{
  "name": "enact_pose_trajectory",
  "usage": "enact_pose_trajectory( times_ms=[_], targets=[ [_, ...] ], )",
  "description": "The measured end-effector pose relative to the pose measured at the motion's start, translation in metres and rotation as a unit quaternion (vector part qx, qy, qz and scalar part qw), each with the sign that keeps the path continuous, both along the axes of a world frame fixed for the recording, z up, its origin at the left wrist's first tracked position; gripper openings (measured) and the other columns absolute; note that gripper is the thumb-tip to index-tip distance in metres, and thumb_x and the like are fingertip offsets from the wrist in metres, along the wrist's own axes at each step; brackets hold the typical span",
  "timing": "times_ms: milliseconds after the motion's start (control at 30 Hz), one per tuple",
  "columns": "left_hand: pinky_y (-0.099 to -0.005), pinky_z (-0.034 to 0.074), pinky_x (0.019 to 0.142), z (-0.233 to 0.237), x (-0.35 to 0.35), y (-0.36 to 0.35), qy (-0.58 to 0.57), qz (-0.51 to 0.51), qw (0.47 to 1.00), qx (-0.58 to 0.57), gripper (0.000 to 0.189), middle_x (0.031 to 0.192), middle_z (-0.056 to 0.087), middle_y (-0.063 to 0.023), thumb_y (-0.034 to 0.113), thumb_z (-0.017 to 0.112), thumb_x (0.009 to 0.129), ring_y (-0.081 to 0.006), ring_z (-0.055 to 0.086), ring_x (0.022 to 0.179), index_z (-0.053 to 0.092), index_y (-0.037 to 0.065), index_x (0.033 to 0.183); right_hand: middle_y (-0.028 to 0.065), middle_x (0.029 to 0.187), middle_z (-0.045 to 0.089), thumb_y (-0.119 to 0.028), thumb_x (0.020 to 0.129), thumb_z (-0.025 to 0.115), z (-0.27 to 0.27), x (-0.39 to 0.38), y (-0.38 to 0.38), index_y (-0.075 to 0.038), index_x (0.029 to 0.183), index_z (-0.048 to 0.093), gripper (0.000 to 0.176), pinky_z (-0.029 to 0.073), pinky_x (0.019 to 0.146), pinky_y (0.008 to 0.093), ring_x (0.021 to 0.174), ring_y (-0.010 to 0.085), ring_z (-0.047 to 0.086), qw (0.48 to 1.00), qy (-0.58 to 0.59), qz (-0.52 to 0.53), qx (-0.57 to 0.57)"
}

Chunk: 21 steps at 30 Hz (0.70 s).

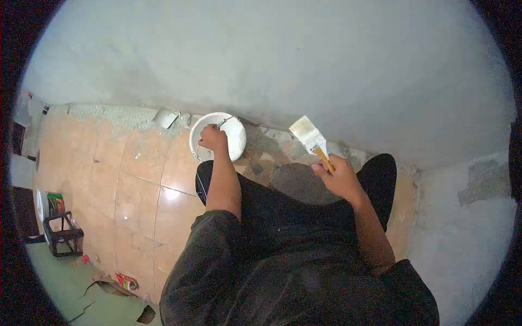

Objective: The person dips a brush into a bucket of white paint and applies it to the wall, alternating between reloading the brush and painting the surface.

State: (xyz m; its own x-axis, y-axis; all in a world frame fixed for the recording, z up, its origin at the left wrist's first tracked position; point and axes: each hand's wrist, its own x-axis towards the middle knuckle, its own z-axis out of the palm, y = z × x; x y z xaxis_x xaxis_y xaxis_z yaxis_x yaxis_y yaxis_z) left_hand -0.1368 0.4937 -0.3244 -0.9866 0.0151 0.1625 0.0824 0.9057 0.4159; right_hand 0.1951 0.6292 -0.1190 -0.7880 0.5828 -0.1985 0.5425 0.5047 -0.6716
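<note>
My right hand (338, 175) is closed around the wooden handle of a wide paintbrush (312, 138). Its bristles are coated in white and point up and left, close in front of the wall. My left hand (215, 138) is closed on the thin wire handle of a white bucket (239, 126), over the bucket's opening. White paint or a similar liquid shows inside the bucket, which stands on the floor against the base of the wall. Part of the opening is hidden by my left hand and forearm.
A pale grey wall (261, 60) rises ahead, meeting another wall (462, 239) at the right. Orange tiles (136, 201) cover the floor. A flat grey scrap (165, 118) lies left of the bucket. Farther left are a black frame-like stand (64, 234), a can (53, 204) and a red packet (126, 281).
</note>
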Motion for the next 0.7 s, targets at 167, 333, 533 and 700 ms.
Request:
enact_pose_trajectory(
  times_ms=[167,333,533,700],
  targets=[
    [-0.0525,0.033,0.09,-0.002,0.008,0.007,-0.028,-0.05,0.995,-0.083,0.012,0.097,0.058,-0.0035,0.01,0.065,0.069,-0.0233,0.051,0.103,0.07,0.014,0.079,0.0129,0.061,0.057,-0.035,0.081,0.067,-0.005,-0.003,0.006,0.001,0.073,0.055,0.039,0.044,0.054,0.0357,0.056,0.0217,0.056,0.997,0.048,-0.045,-0.046],
    [-0.0532,0.034,0.09,0.104,0.014,-0.073,0.012,-0.101,0.98,-0.17,0.012,0.1,0.053,-0.0049,0.009,0.061,0.071,-0.0236,0.048,0.103,0.069,0.012,0.08,0.0129,0.061,0.056,-0.037,0.081,0.066,0.08,-0.022,-0.062,0.001,0.074,0.055,0.04,0.043,0.054,0.0381,0.055,0.0242,0.054,0.994,0.105,-0.044,0.004],
    [-0.0604,0.028,0.098,0.053,0.069,-0.132,0.062,-0.356,0.862,-0.356,0.026,0.114,0.052,-0.0071,0.021,0.068,0.072,-0.0249,0.042,0.119,0.067,0.012,0.097,0.01,0.058,0.055,-0.037,0.084,0.062,0.047,-0.02,-0.081,0.001,0.075,0.055,0.04,0.044,0.051,0.037,0.052,0.0218,0.056,0.98,0.171,-0.081,-0.06],
    [-0.043,0.039,0.099,0.112,0.079,-0.14,-0.329,-0.478,0.785,-0.215,0.063,0.124,0.054,-0.0125,0.045,0.073,0.071,-0.0308,0.049,0.117,0.057,0.01,0.12,0.0055,0.059,0.053,-0.03,0.089,0.054,0.077,0.007,-0.095,0.002,0.08,0.053,0.033,0.039,0.035,0.0276,0.039,0.0126,0.049,0.943,0.16,-0.081,-0.282]
  ],
)
